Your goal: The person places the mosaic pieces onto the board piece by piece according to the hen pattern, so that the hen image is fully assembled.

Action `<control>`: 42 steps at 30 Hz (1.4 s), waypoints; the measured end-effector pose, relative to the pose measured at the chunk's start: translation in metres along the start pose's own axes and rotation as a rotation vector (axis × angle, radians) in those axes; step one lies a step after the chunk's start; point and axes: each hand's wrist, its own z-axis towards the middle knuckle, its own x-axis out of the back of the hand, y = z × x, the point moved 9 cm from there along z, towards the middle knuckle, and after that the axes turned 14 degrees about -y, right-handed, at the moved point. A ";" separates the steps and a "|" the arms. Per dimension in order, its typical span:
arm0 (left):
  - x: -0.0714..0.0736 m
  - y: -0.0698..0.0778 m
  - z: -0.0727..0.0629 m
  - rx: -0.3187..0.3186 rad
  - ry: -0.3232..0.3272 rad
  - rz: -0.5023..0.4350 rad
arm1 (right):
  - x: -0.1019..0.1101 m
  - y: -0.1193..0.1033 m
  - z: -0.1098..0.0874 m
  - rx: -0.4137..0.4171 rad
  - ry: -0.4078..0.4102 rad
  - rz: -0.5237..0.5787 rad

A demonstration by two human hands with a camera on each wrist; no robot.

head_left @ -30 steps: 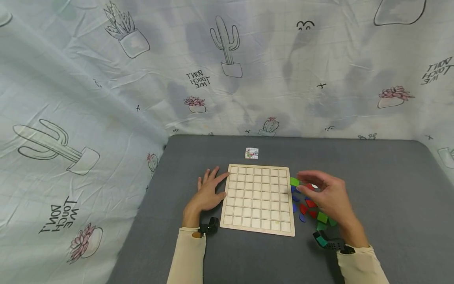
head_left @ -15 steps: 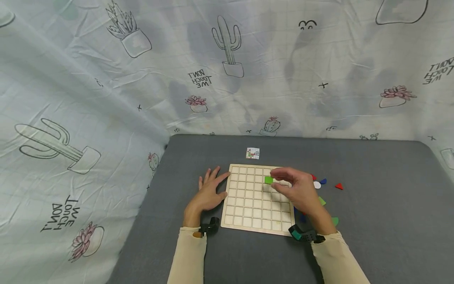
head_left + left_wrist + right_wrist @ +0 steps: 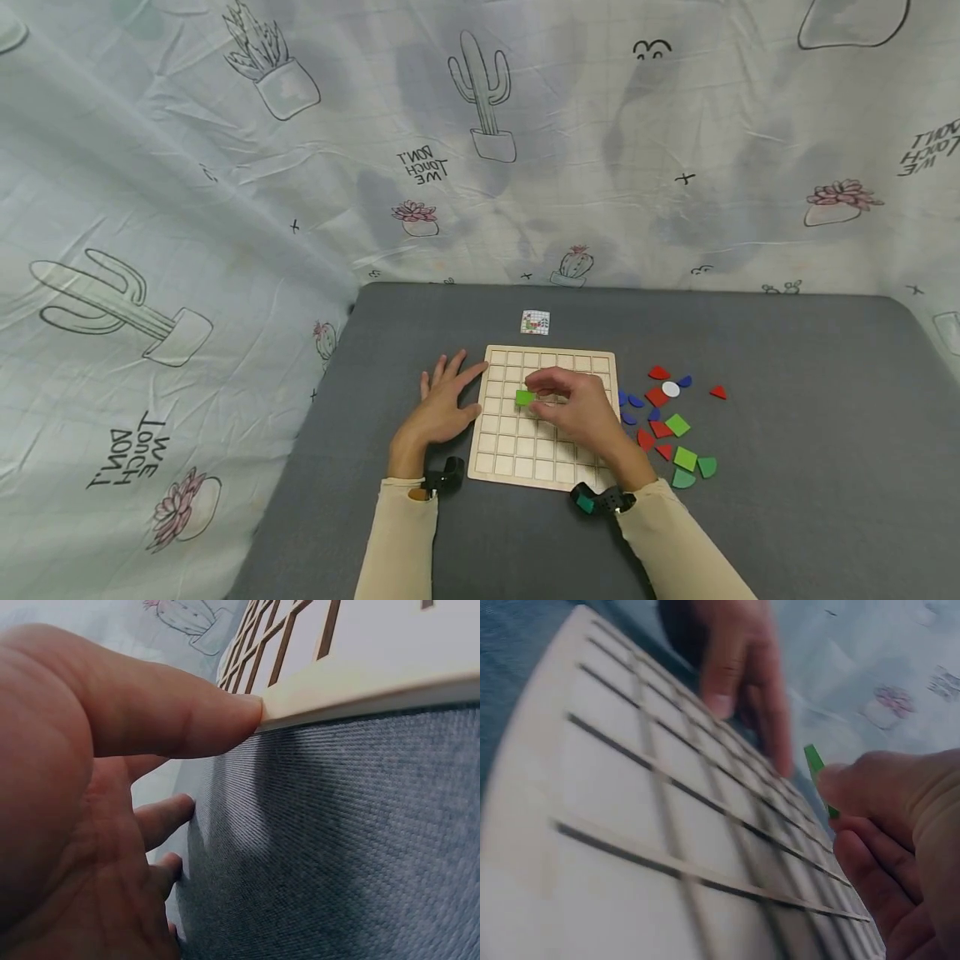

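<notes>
A wooden grid board (image 3: 546, 473) with rows of square cells lies on the grey table. Over its middle, my right hand (image 3: 577, 412) pinches a green square tile (image 3: 524, 397) between thumb and fingers. In the right wrist view the tile (image 3: 821, 780) is seen nearly edge-on, held above the board. My left hand (image 3: 438, 408) rests at the board's left edge, fingers spread. Its thumb (image 3: 225, 724) touches the board's side in the left wrist view. The right hand and forearm hide part of the grid.
Right of the board lie scattered pieces: a white disc (image 3: 671, 389), several red pieces (image 3: 659, 429), blue half-rounds (image 3: 628, 418), green squares (image 3: 685, 458) and green quarter-rounds (image 3: 707, 467). Behind the board lies a small printed card (image 3: 536, 322). A patterned cloth (image 3: 570, 125) hangs behind the table.
My right hand has picked up a green tile from the pieces at the right and carried it leftward over the board. The left hand stays at the board's edge.
</notes>
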 end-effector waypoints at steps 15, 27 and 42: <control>-0.001 -0.002 0.000 0.017 -0.006 0.006 | -0.024 0.000 0.009 -0.072 -0.060 -0.105; -0.002 -0.003 0.002 0.029 -0.015 0.014 | -0.031 -0.012 0.014 0.002 -0.084 -0.298; -0.003 -0.008 0.004 -0.022 0.006 0.008 | -0.015 -0.014 -0.007 -0.019 -0.039 -0.233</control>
